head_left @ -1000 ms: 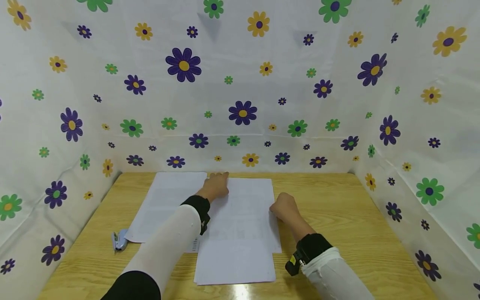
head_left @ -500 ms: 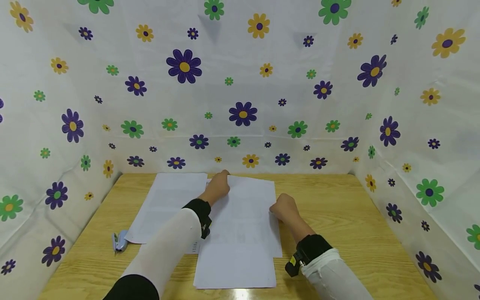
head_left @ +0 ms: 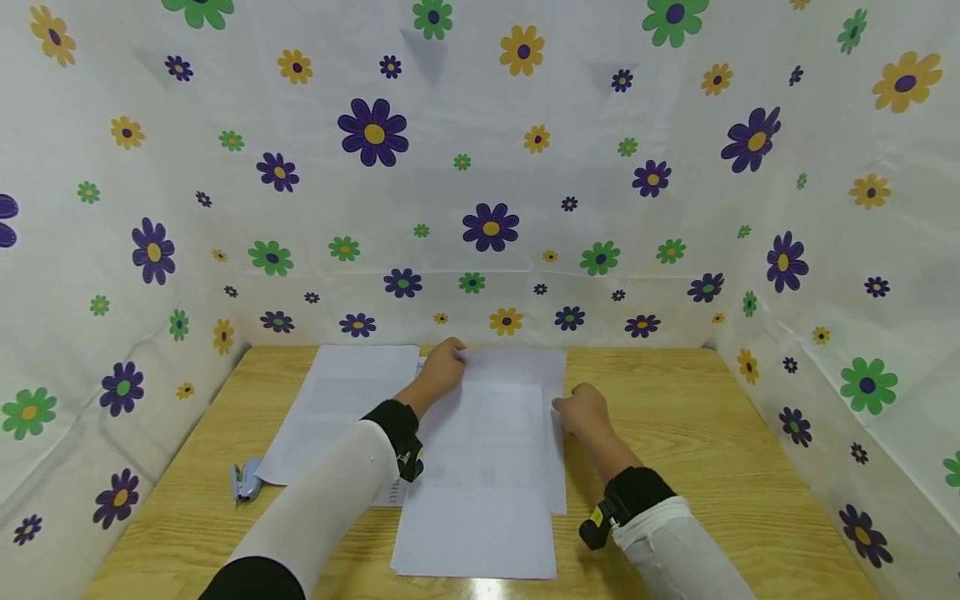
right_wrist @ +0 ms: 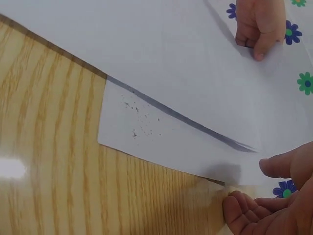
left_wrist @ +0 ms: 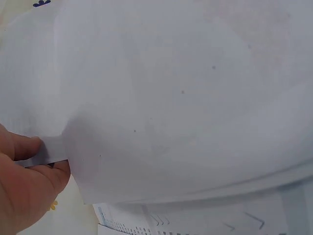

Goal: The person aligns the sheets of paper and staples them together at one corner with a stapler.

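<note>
Fingers of left hand (head_left: 442,368) pinch top sheet (head_left: 495,417); right hand (head_left: 583,412) loosely curled beside it; one stapler (head_left: 242,482).

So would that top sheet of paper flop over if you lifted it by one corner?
Probably. The top sheet looks thin, and it already bows where the left hand pinches its far corner. It seems light, and likely to slide on the sheets beneath.

White paper sheet (head_left: 495,417), top corner lifted, lying over a stack of sheets (head_left: 480,533) on wooden table (head_left: 675,433)
</note>
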Available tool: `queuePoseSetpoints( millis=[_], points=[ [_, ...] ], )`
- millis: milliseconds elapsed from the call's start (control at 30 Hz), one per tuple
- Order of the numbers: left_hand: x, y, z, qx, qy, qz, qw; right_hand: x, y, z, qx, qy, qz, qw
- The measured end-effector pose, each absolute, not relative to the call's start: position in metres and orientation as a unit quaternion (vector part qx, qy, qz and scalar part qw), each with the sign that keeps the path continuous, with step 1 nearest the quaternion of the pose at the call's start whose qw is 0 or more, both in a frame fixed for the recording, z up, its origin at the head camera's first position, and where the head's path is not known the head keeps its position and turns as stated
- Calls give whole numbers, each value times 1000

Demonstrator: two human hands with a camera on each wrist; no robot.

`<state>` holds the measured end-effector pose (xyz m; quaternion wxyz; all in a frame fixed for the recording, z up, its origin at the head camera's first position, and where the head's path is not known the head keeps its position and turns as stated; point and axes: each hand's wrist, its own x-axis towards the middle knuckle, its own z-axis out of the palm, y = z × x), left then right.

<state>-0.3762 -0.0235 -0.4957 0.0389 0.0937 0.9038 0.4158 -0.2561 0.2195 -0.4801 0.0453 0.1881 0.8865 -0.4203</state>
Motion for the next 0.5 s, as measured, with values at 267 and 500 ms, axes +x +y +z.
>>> queuePoseSetpoints(
  millis=[267, 500],
  points=[
    [-380, -26, -495, 81, 875, 477, 33, -266, 227, -493, 188, 856, -481, 6],
    [-379, -27, -489, 66, 849, 523, 24, -271, 232, -496, 182, 842, -506, -33]
  ],
)
